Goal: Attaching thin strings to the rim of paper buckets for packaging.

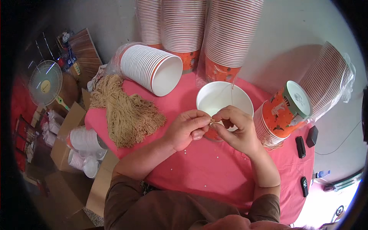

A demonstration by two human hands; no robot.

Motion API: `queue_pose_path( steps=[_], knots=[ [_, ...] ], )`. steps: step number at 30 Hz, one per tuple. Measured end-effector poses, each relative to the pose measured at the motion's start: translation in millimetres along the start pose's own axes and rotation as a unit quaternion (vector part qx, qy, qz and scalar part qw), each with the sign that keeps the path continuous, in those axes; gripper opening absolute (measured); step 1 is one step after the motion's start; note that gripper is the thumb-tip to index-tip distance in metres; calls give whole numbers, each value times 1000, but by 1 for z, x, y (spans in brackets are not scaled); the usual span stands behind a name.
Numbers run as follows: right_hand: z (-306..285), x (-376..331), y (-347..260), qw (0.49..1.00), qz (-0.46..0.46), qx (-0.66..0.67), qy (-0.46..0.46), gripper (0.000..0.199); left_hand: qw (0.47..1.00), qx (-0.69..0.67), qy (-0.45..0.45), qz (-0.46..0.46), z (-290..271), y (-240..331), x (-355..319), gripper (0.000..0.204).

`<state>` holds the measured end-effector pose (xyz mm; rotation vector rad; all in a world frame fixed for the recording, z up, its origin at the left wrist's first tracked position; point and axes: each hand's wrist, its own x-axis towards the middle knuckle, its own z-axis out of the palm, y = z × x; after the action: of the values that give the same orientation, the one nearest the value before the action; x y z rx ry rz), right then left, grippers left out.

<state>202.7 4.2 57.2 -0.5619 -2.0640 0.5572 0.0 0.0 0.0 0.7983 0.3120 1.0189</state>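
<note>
A white paper bucket with an orange outside stands before me on the pink cloth. At its near rim my left hand and my right hand meet, both closed with thumbs and fingertips pinching a thin tan cord. The fingers hide most of the pinched cord. A strand hangs at the bucket's far rim. To the left of my left hand, a large bundle of tan cords lies spread on the cloth.
White buckets lie nested on their side behind the bundle. Tall bucket stacks stand against the wall. An upside-down orange bucket stack is at right. Dark handheld devices lie at the right edge; cardboard boxes stand below left.
</note>
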Motion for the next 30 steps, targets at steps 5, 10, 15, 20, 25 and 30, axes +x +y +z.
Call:
queue_pose_path(
  steps=[5, 10, 15, 20, 25, 30],
  knots=[
    [1, -2, -2, 1000, 7, -9, 15, 13, 986, 144, 21, 81, 7, -3, -2, 14],
    [0, -1, 0, 996, -34, -78, 34, 13, 961, 246, 45, 121, 15, 1, -3, 12],
    [-6, 2, 1, 978, -83, -193, 14, 16, 944, 289, 51, 149, 15, 4, -2, 10],
    [-12, 3, 1, 950, -108, -293, -3, 22, 937, 311, 66, 145, 12, 4, -2, 7],
    [-17, 3, 2, 939, -92, -332, -19, 25, 925, 337, 82, 156, 13, 2, -1, 6],
    [-16, 5, 4, 932, -110, -345, -3, 23, 913, 381, 56, 132, 9, 5, -4, 8]
  ],
)
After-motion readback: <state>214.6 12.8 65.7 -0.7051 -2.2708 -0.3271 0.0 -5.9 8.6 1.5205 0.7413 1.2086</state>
